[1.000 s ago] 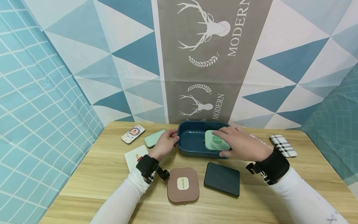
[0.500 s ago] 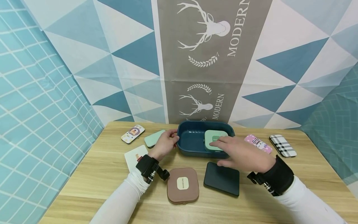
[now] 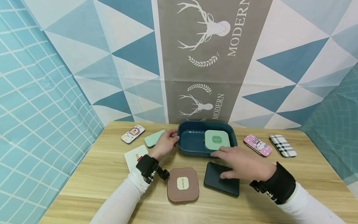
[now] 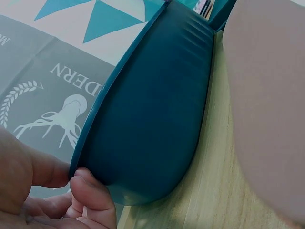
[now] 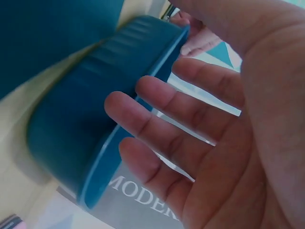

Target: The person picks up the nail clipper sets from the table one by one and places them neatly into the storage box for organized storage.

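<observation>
A dark blue plastic bin (image 3: pixel 193 141) stands at the back of the table with a mint green square case (image 3: pixel 217 140) lying in its right half. My left hand (image 3: pixel 165 144) pinches the bin's left rim between thumb and fingers, as the left wrist view also shows. My right hand (image 3: pixel 243 163) hovers palm down between the bin's front right side and a dark rectangular case (image 3: pixel 221 182), partly covering both. Its fingers (image 5: pixel 138 114) are spread and extended, and nothing is in them.
A brown square case (image 3: pixel 183 189) labelled manicure lies in front. At left are a patterned case (image 3: pixel 132 134), a mint case (image 3: pixel 153 139) and a cream case (image 3: pixel 134 157). At right lie a pink patterned case (image 3: pixel 258 145) and a plaid case (image 3: pixel 283 145).
My right hand has moved off the green case and back toward me, over the dark case. The green case stays in the bin. My left hand has not moved.
</observation>
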`<state>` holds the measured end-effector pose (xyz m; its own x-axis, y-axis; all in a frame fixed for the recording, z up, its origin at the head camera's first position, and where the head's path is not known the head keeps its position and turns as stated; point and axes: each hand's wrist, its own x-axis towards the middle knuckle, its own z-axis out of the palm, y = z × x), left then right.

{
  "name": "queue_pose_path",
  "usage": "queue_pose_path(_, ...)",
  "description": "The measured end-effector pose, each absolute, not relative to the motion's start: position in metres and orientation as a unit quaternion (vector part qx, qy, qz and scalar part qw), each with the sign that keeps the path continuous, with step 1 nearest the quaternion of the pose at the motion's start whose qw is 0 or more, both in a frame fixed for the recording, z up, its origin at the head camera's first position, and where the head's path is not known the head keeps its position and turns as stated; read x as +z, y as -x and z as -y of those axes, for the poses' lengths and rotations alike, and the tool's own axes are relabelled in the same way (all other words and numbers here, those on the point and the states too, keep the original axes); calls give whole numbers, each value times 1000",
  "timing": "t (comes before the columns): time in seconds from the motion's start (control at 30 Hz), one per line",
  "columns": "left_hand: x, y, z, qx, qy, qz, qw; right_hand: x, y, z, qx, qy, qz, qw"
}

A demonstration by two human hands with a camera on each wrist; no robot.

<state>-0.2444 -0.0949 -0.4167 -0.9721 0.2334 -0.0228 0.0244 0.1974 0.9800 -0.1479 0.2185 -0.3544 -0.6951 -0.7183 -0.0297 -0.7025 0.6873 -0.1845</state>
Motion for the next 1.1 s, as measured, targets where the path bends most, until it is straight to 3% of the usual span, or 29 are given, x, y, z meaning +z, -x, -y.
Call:
queue_pose_path(0.17,-417,244,95,627,-84,-770,83,-360,144,-217,-84,377,-919,78)
queue_pose_path(1.1,-419,246,95,625,-81,-772,85,-384,138,-210,-80,342,-929,116)
